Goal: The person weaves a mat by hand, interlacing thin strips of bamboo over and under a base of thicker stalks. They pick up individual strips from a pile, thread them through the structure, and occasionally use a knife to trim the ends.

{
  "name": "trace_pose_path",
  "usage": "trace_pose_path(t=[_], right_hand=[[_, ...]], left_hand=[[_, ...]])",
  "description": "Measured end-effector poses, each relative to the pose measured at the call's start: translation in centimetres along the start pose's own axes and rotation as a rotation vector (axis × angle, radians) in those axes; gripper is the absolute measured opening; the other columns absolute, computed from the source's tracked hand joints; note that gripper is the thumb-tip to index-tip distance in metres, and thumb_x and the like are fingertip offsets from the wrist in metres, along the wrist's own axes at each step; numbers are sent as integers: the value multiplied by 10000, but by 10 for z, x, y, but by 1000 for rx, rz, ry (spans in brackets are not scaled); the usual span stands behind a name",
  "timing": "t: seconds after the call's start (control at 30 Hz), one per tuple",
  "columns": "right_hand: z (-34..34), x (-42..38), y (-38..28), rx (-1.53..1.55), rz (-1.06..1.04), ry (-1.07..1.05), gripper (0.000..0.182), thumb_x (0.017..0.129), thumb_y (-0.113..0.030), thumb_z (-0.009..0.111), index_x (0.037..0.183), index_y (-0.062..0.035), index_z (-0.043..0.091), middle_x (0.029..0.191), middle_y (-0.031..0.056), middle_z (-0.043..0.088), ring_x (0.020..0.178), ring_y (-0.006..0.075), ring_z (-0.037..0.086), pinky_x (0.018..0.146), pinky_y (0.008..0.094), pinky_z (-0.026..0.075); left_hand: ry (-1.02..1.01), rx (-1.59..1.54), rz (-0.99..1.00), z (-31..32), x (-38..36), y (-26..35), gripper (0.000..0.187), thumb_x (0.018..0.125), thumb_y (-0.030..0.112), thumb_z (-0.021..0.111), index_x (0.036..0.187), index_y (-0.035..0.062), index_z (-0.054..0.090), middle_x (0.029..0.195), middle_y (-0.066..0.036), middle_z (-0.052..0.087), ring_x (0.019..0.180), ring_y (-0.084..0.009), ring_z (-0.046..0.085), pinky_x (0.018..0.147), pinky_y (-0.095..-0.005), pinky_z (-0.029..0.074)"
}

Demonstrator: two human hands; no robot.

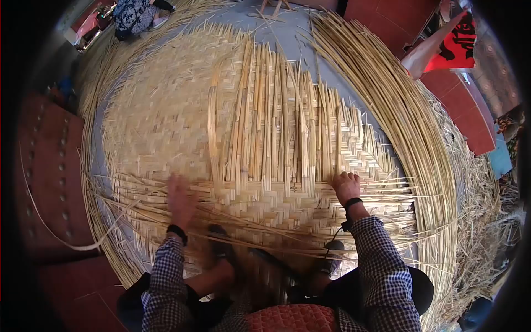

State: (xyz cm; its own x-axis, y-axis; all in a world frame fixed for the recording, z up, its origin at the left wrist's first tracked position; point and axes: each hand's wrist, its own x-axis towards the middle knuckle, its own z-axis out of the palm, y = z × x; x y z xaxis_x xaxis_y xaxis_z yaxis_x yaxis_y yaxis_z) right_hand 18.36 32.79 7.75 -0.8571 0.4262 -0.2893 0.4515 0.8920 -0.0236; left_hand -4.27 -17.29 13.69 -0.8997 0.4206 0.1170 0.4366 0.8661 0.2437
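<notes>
A half-woven reed mat [160, 110] lies spread on the floor in front of me, its weave in a zigzag pattern. Several long upright reed strips [276, 116] lie loose on its far right part, away from me. My right hand [347, 188] rests at the near ends of these strips, fingers curled down over reed strips along the weaving line. Over the left part of the mat, my left hand [181, 199] is smeared by motion, beside a bundle of crosswise reed strips [260, 226]; its fingers cannot be made out.
Long reeds [387, 83] lie in a thick band along the right, with straw scraps [475, 205] beyond. A dark red studded panel [50, 171] stands at left, near a curled strip [83, 247]. Another person [133, 19] is at the far left. My shoes [221, 243] are on the mat.
</notes>
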Motion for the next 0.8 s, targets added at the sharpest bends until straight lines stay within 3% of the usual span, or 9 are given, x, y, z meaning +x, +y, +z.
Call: trace_pose_path(t=[0.03, 0.1, 0.2, 0.3, 0.33, 0.43, 0.57, 0.7, 0.8], right_hand=[[-18, 4, -5, 27, 48, -143, 296, 983, -389, 545, 1109, -150, 667, 1074, 109, 697, 1075, 286, 640, 981, 470, 439], [2, 14, 4, 167, -43, -65, 318, 973, -455, 555, 1044, -177, 692, 988, 108, 712, 980, 302, 670, 864, 443, 518], [2, 19, 5, 275, -58, -88, 239, 967, -426, 570, 1016, -227, 695, 1051, 74, 696, 1014, 282, 654, 883, 438, 526], [27, 20, -3, 177, -98, -8, 162, 960, -353, 593, 1043, -248, 684, 1077, 59, 666, 1022, 263, 642, 905, 425, 521], [28, 25, -17, -18, 4, -158, 179, 936, -295, 613, 1096, -227, 653, 1107, 46, 633, 1083, 261, 603, 953, 423, 476], [25, 15, -13, -9, -43, 37, 189, 923, -316, 616, 1088, -235, 657, 1089, 33, 632, 1075, 259, 586, 955, 425, 436], [9, -3, -40, 147, -121, 379, 289, 859, -198, 678, 1123, -118, 590, 1158, 84, 587, 1094, 284, 532, 937, 426, 441], [8, -55, -92, 449, -495, 8, 182, 914, -124, 596, 1092, -89, 583, 961, 173, 648, 895, 351, 653, 791, 453, 545], [28, -47, -111, 666, -415, 33, 190, 935, -108, 567, 1120, -71, 591, 963, 206, 656, 896, 381, 663, 803, 447, 552]], left_hand=[[-182, 40, -22, 8, 5, 58, 770, 874, 334, 704, 1487, 6, 373, 1627, -227, 176, 1508, -382, 168, 1200, -503, 224], [-325, 47, -28, 56, 7, 102, 796, 898, 362, 682, 1509, -5, 327, 1638, -226, 141, 1526, -368, 111, 1207, -506, 203], [-405, 19, -65, 95, 2, 123, 815, 928, 379, 651, 1523, -33, 277, 1634, -222, 160, 1525, -360, 123, 1206, -493, 205], [-373, 95, 137, 137, -13, 98, 812, 948, 382, 622, 1526, -51, 250, 1632, -221, 168, 1526, -352, 119, 1208, -488, 200], [-356, 89, 150, 143, -10, 97, 818, 943, 373, 630, 1525, -54, 246, 1631, -226, 162, 1525, -355, 122, 1207, -491, 195], [-392, 66, 169, 146, -27, 90, 824, 936, 344, 645, 1524, -66, 237, 1626, -238, 162, 1520, -363, 136, 1203, -500, 188], [-456, 31, 174, 120, -10, 95, 779, 939, 278, 638, 1525, -54, 247, 1610, -249, 205, 1500, -390, 194, 1192, -490, 229], [-327, -105, 74, 99, -11, 121, 673, 934, 197, 623, 1505, -8, 332, 1572, -275, 278, 1458, -424, 276, 1167, -451, 305], [-288, -397, 26, 97, -51, 146, 584, 914, 174, 646, 1430, -3, 439, 1473, -278, 426, 1377, -415, 404, 1138, -469, 345]])
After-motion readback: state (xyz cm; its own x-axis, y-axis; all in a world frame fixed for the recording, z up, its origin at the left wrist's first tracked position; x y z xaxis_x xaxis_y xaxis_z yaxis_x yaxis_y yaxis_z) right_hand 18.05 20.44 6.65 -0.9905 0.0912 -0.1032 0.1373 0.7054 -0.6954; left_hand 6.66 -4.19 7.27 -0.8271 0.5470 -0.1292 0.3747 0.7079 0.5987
